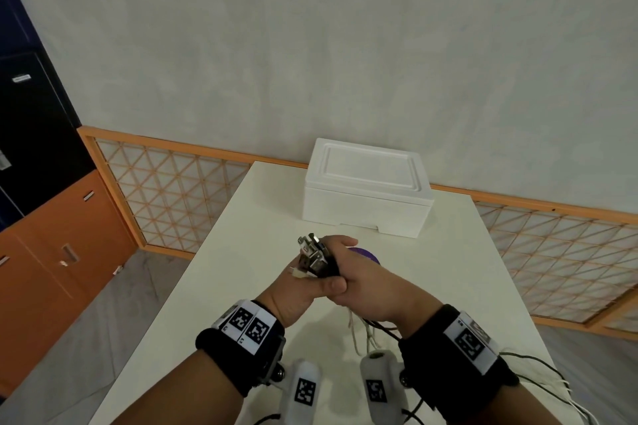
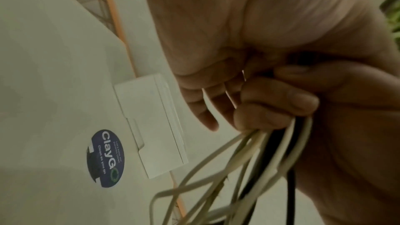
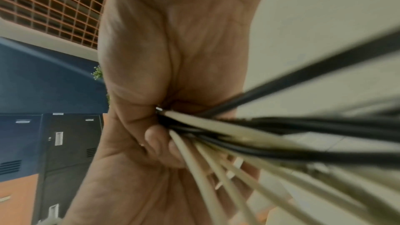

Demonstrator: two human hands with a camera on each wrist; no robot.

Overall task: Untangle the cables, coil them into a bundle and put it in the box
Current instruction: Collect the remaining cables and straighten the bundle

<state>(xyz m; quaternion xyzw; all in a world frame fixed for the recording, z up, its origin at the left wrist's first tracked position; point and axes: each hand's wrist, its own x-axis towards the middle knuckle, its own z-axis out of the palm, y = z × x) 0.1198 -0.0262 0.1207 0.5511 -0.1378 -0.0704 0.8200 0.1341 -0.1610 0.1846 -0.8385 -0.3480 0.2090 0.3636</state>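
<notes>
The right hand (image 1: 362, 281) is closed tight around a bunch of cables (image 1: 319, 257). The metal plug ends stick up out of the top of the fist. The left hand (image 1: 293, 297) is pressed up against the right hand from the side, and its thumb lies over the right fingers. In the left wrist view the left hand (image 2: 216, 40) has its fingers (image 2: 205, 110) lying fairly straight, and I cannot tell whether they hold any cable. In that same view the right hand (image 2: 292, 102) has its fingers curled around the cables (image 2: 255, 156), white ones and black ones, which hang down loose. In the right wrist view the right hand (image 3: 173, 57) squeezes the cables (image 3: 216, 126) where they fan out, and the picture is blurry there.

Both hands are held above the white table (image 1: 241, 286). Some cable trails down from under the fist and off toward the near right edge of the table.

A round dark sticker (image 2: 106, 158) is on the table. It says "ClayGO" in big letters and "Clean as you go" below. Smaller words on it are too tiny to read.

The white foam box (image 1: 367, 190) sits at the far end of the table, beyond the hands, with its lid on.

Orange lattice panels (image 1: 172, 197) stand behind the table, and dark and orange cabinets (image 1: 51, 217) are on the left.
</notes>
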